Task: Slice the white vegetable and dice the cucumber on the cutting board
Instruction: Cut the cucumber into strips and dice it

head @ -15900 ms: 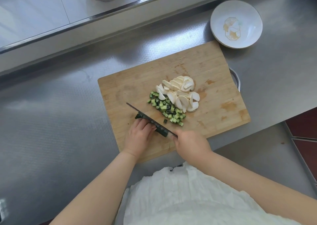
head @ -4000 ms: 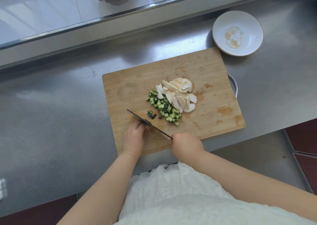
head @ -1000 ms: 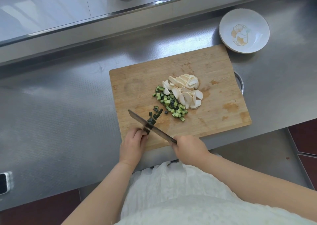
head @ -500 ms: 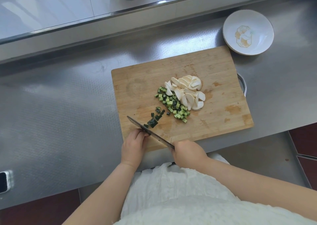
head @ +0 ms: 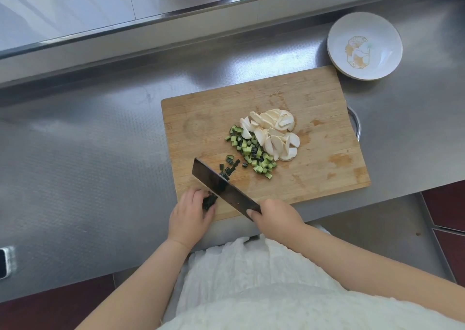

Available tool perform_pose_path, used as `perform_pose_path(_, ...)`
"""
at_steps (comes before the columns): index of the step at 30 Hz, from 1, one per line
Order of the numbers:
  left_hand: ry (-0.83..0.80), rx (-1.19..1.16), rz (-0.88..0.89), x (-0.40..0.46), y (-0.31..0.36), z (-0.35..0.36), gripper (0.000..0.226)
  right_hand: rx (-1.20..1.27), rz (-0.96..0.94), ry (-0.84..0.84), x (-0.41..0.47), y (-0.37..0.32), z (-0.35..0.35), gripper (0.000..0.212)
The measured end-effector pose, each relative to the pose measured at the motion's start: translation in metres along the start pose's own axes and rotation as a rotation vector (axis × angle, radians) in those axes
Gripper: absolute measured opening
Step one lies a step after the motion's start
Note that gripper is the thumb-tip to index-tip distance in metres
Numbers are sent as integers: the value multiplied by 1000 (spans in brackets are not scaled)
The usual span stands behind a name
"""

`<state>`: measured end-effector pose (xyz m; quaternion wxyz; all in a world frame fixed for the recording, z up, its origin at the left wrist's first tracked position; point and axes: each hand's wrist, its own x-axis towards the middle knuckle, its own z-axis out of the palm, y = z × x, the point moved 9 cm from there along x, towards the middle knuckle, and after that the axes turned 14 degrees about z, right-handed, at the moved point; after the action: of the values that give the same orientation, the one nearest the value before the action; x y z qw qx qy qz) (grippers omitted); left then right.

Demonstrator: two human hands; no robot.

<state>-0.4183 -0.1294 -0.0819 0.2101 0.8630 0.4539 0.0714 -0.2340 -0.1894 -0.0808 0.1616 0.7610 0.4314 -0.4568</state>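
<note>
My right hand [head: 276, 216] is wrapped around the handle of the cleaver [head: 224, 188], whose blade is tipped over above the near left part of the cutting board [head: 314, 98], while my left hand [head: 190, 212] curls its fingers over the last dark stub of cucumber [head: 209, 201] at the near edge. The diced cucumber [head: 251, 151] lies mid-board, touching the white vegetable slices [head: 273, 133] just to its far right. The risk I see is the stub: it looks short and lies right beside the blade, so it could roll or slip under my fingertips, and the blade could come down on a finger. A few dark bits [head: 230, 165] lie loose beside the blade and might be flicked off the board. I can read no brand or writing anywhere; the white bowl [head: 364, 20] at the far right carries only a gold and pale motif.
</note>
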Motion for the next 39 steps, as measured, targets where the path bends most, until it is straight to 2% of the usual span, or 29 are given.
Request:
perform_pose_path(8,62,-75,-126,15,1,-1,21,12,67,103,1,5,-24,36)
perform_pose_path(11,39,-113,-160,34,7,7,24,-27,28,148,-2,2,-31,27)
perform_pose_path(15,86,-101,-180,39,14,5,23,-75,-31,197,-11,-4,-37,29)
perform_pose_path(19,190,-71,-97,31,19,-4,11,-105,-76,220,-17,-8,-37,29)
perform_pose_path(25,163,-107,-18,36,19,-2,10,-190,-68,192,-15,-6,-19,22)
perform_pose_path(33,164,-131,-27,36,21,-5,6,-140,39,116,-2,2,-13,14)
perform_pose_path(39,205,-143,-23,31,21,-13,8,-111,-31,211,-11,1,-18,23)
